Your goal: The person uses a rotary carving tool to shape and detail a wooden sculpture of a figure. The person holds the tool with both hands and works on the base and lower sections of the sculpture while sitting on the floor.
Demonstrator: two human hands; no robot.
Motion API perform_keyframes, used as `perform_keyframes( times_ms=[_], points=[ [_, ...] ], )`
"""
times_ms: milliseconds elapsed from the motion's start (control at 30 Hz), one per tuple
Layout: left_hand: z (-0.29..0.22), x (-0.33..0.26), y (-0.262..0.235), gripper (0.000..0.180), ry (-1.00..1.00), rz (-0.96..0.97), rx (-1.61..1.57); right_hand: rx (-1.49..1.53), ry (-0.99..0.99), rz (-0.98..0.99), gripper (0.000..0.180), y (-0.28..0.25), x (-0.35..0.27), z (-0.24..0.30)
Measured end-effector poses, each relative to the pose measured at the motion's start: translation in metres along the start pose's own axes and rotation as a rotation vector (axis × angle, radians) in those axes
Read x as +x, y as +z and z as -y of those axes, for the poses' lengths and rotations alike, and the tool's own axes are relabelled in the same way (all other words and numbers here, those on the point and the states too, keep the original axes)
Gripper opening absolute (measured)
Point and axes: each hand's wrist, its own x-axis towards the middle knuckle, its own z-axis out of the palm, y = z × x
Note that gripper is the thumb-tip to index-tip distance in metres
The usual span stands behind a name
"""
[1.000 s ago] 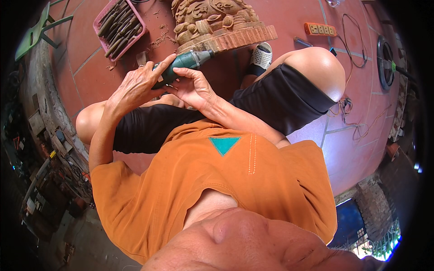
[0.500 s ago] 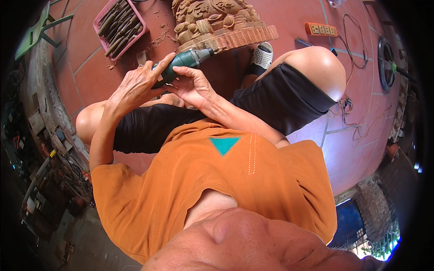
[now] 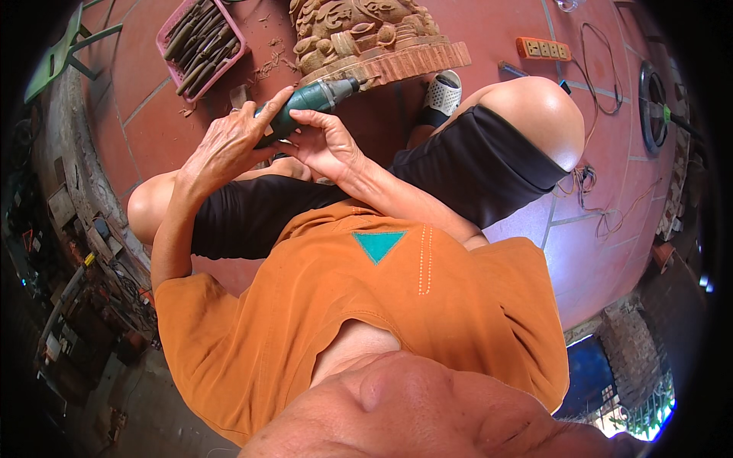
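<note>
A green die grinder (image 3: pixel 311 100) with a grey metal nose lies across both my hands, its nose pointing right toward the carved wooden piece (image 3: pixel 359 38). My left hand (image 3: pixel 238 133) is wrapped round the rear of its body, index finger stretched along the top. From below, my right hand (image 3: pixel 328 141) grips the body with the thumb on its near side; its other fingers are partly hidden. The grinder's tip is close to the lower edge of the carving's round base. Whether it touches the wood is too small to tell.
A pink basket (image 3: pixel 243 55) of wooden-handled tools stands at the far left, with wood shavings (image 3: pixel 273 65) beside it. An orange power strip (image 3: pixel 544 49) and a loose cable (image 3: pixel 611 72) lie on the tiled floor at right. My bent knees flank the work.
The grinder and my left hand have shifted very slightly left. Both hands keep their hold, and the carving stays where it was.
</note>
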Motion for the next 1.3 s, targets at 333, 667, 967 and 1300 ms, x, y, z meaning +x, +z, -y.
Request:
perform_keyframes(
  times_ms=[333,667,967,1300],
  points=[
    [0.0007,0.0003,0.0001,0.100,-0.008,-0.001,-0.003,0.030,0.009,0.005,0.023,-0.0004,0.0008,0.0006],
    [0.0012,-0.0001,0.0009,0.101,-0.004,-0.018,0.004,0.007,-0.001,0.021,0.022,-0.0007,0.0033,0.0011],
    [0.0036,-0.0010,0.0030,0.100,0.003,-0.032,0.012,-0.008,-0.006,0.026,0.021,0.0007,0.0040,0.0024],
    [0.0032,-0.0018,0.0022,0.100,-0.008,-0.031,-0.004,-0.021,-0.001,0.039,0.020,0.0005,0.0061,0.0033]
  ],
)
